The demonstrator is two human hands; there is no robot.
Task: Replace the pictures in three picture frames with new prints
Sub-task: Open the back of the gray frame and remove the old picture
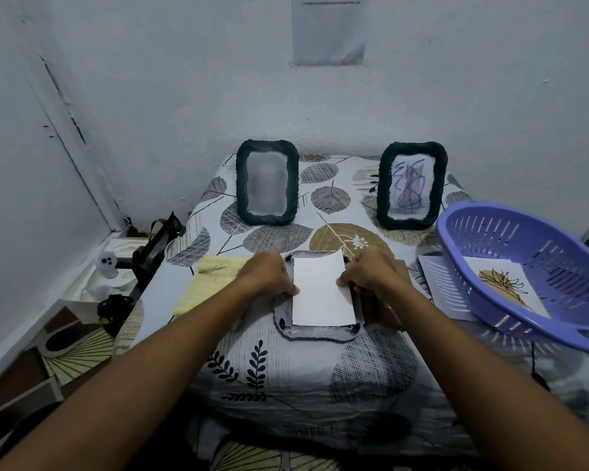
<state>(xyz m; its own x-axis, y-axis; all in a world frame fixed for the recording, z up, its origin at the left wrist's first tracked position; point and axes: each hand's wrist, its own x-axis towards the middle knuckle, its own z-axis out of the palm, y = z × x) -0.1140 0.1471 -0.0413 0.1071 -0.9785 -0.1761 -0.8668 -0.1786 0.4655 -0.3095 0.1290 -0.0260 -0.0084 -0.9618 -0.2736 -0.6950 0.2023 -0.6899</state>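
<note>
A white print (pixel 321 294) lies blank side up on the back of a face-down picture frame (pixel 315 333), which rests flat in the middle of the bench (pixel 286 379) under a leaf-patterned cloth. The print sits slightly askew inside the frame's opening, with small black clips showing at the frame's near corners. The left hand (pixel 267 275) rests on the frame's left edge, its fingers (pixel 291 289) curled down and touching the print's left side. The right hand (pixel 371 271) rests on the frame's right edge, fingers bent, pinching or pressing the print's right side; which of the two cannot be told.

Just right of this frame, partly under the right hand, lies a brown backing board (pixel 385 314). Left of the frame lies a yellow cloth (pixel 208 283). Beyond the frame, two dark woven frames stand upright near the wall: the left standing frame (pixel 267 183) holds a blurred pale picture, the right standing frame (pixel 411 185) a blue scribbled drawing. Further right of the flat frame, a purple basket (pixel 524 266) sits tilted, with a print of a brown leaf (pixel 504 283) inside it and a sheet of white paper (pixel 439 283) under its near rim.
</note>
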